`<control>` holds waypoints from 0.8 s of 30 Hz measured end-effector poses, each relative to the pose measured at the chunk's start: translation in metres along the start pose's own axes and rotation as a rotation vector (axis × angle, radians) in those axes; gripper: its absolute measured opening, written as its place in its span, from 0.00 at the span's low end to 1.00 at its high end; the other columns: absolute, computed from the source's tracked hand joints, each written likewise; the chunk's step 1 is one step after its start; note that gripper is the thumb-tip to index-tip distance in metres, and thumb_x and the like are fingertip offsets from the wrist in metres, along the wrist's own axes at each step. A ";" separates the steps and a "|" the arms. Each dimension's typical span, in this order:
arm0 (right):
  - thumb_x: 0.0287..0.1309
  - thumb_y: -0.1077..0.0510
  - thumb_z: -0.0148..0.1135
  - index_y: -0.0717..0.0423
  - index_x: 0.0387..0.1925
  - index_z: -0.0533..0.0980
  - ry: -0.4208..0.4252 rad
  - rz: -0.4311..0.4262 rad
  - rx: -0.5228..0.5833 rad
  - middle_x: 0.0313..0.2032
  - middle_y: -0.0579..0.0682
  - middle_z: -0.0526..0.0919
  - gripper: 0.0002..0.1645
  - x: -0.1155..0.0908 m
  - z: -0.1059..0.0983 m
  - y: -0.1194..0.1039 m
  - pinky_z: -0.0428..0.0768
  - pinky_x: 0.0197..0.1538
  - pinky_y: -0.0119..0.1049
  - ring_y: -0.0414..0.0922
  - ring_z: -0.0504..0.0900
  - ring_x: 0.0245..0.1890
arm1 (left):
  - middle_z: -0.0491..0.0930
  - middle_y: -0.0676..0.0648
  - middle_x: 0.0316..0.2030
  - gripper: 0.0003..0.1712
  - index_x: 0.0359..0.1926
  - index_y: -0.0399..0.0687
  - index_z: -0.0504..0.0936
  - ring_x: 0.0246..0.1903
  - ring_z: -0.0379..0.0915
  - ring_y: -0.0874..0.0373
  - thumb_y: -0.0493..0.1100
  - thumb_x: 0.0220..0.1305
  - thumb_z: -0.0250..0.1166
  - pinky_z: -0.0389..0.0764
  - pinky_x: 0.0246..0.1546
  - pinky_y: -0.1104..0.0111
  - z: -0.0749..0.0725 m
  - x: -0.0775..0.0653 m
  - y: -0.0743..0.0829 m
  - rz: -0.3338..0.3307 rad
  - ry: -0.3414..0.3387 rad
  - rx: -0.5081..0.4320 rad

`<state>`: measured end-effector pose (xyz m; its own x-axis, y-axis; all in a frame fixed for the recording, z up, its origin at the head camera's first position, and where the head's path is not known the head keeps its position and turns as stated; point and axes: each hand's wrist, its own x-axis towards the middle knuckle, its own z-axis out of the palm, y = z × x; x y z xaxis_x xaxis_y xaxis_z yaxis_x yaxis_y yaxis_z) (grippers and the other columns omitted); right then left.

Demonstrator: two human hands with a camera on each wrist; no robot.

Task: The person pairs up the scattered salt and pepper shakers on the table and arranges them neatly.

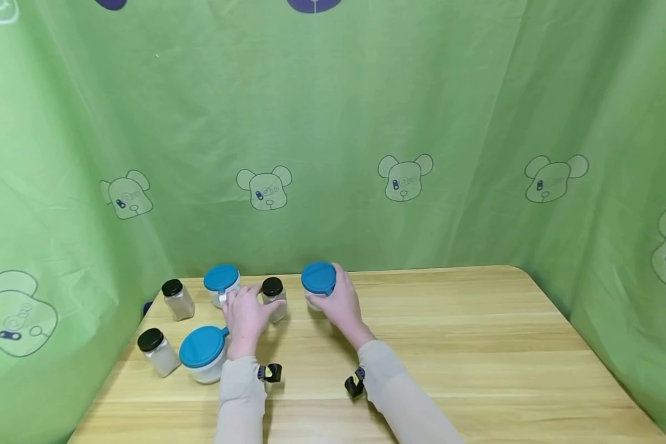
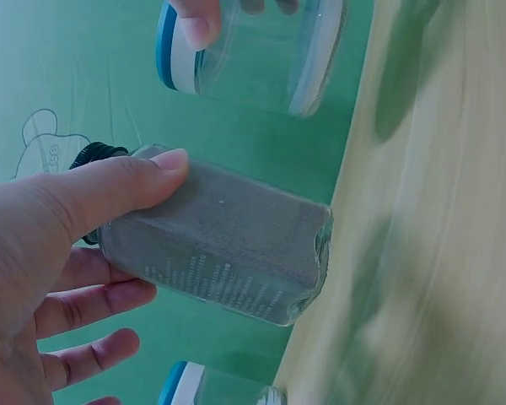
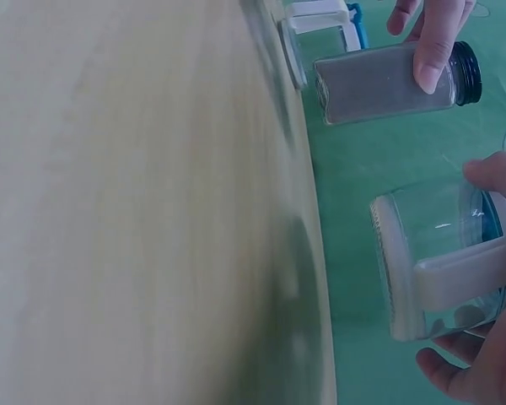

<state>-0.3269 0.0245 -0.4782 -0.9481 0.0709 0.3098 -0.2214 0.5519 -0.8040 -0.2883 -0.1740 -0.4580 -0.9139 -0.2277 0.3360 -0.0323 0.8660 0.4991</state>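
Middle black-lidded jar (image 2: 215,236) is being pinched by the left hand (image 1: 246,317): thumb is being pressed on one side just below the lid, index finger on the opposite side. Remaining fingers are being held apart, off the glass. Small print is being shown down the jar's side.

Right blue-lidded jar (image 1: 319,279) is being gripped by the right hand (image 1: 344,306), thumb and fingers being set on opposite sides up near the lid. Its white handle is being turned toward the right wrist camera.

Both gripped jars are being held off the table (image 1: 477,357), roughly upright, near the far edge. Green is being seen under their bases in the right wrist view. They are being kept apart, black lid left of blue.

Left side of table: far blue-lidded jar (image 1: 221,279) is being partly covered by the left hand in the head view; contact can't be told. Far black-lidded jar (image 1: 179,302) is being seen left of it. Near blue-lidded jar (image 1: 204,354) is being seen left of the left wrist, near black-lidded jar (image 1: 161,354) just beside it on the left.

Table is being enclosed by a green curtain (image 1: 455,117) printed with bear heads.
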 end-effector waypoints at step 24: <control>0.41 0.42 0.77 0.53 0.70 0.59 0.033 0.039 -0.042 0.66 0.58 0.69 0.58 -0.016 -0.038 0.012 0.73 0.61 0.61 0.59 0.72 0.64 | 0.80 0.43 0.57 0.41 0.55 0.47 0.82 0.55 0.69 0.44 0.67 0.45 0.74 0.65 0.61 0.47 -0.003 -0.001 0.019 0.083 -0.032 -0.029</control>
<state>-0.3060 0.0614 -0.4732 -0.9477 0.1205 0.2957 -0.1736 0.5827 -0.7939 -0.2869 -0.1591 -0.4462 -0.9254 -0.1408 0.3519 0.0557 0.8679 0.4936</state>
